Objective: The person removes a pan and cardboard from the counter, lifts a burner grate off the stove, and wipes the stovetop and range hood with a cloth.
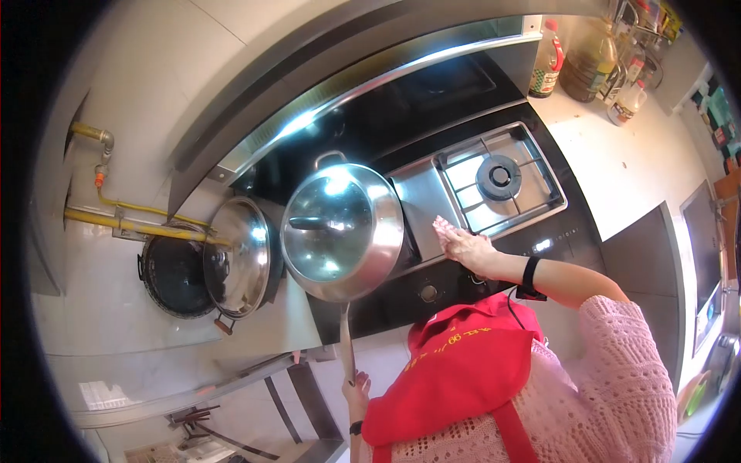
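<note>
My right hand (469, 251) is closed on a pink-and-white cloth (445, 230), which touches the steel plate between the two burners of the stove (421, 204). At the lower middle, my left hand (356, 392) is at the long handle (346, 347) of a steel pan, with its fingers curled round it. A glass lid (328, 243) with a dark handle covers the pan, which sits over the left side of the stove. The right burner (498, 177) has its grate on and carries no pot.
Left of the stove stand a lidded steel pot (238, 266) and a dark wok (176, 270). A yellow gas pipe (139, 225) runs along the wall. Oil and sauce bottles (588, 68) stand at the upper right. The range hood (231, 131) overhangs the stove.
</note>
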Demonstrator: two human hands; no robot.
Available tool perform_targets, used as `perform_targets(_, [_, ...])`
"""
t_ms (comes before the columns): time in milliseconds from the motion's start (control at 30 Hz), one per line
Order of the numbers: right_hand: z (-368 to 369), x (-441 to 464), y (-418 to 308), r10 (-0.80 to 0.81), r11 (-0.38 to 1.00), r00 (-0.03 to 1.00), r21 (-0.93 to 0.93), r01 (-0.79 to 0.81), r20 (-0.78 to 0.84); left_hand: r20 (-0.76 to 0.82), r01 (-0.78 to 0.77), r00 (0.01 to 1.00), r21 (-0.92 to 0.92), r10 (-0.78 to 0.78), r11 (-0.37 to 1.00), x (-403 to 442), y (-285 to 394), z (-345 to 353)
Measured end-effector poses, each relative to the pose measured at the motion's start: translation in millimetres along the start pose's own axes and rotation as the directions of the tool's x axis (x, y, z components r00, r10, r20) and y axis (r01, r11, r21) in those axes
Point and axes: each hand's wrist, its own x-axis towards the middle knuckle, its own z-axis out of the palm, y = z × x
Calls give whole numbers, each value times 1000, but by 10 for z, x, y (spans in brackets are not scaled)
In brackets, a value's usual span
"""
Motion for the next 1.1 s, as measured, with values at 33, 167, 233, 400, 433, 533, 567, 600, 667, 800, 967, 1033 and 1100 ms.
perform_targets(33, [-156,-14,-30,0,986,993,165,-20,118,-17,20,1000,46,-20,999,18,-26,-30])
perform_targets(167, [485,823,146,-249,930,913,-343,132,-324,-127,66,990,47,-60,997,29,-129,-144])
perform_targets(233, [644,1308,211,-176,950,847,-313,12,-502,-130,76,989,24,-73,997,-29,-174,-159])
perform_targets(400, [72,1905,407,-110,921,926,-387,-42,-362,-190,119,975,5,-116,993,-303,-147,-58])
perform_targets(433, [137,2067,516,-152,947,900,-321,14,-408,-149,142,978,-31,-145,989,-270,-220,-134])
perform_targets(533, [81,2118,610,-239,910,831,-413,12,-502,-122,163,979,-32,-165,986,-218,-399,-280])
perform_targets(567, [-40,2032,643,-275,868,813,-495,-19,-513,-142,189,971,-27,-191,982,-166,-439,-304])
perform_targets(600, [-118,1901,735,-317,726,788,-670,-157,-528,-120,176,977,-25,-178,984,-156,-486,-315])
perform_targets(667, [-174,1842,825,-249,804,865,-591,-66,-435,-76,151,986,-5,-151,989,-171,-517,-372])
perform_targets(800, [-99,1984,803,-99,898,926,-434,-75,-365,-95,136,987,54,-131,989,-219,-333,-163])
perform_targets(967, [182,1932,838,254,814,799,-326,-481,-544,-81,101,992,67,-96,993,-436,-46,83])
perform_targets(1033, [91,1815,691,319,757,819,-391,-523,-477,-96,103,991,70,-96,992,-394,-117,1])
perform_targets(1100, [89,1827,625,327,728,793,-398,-558,-514,-81,81,994,57,-76,995,-283,-162,-76])
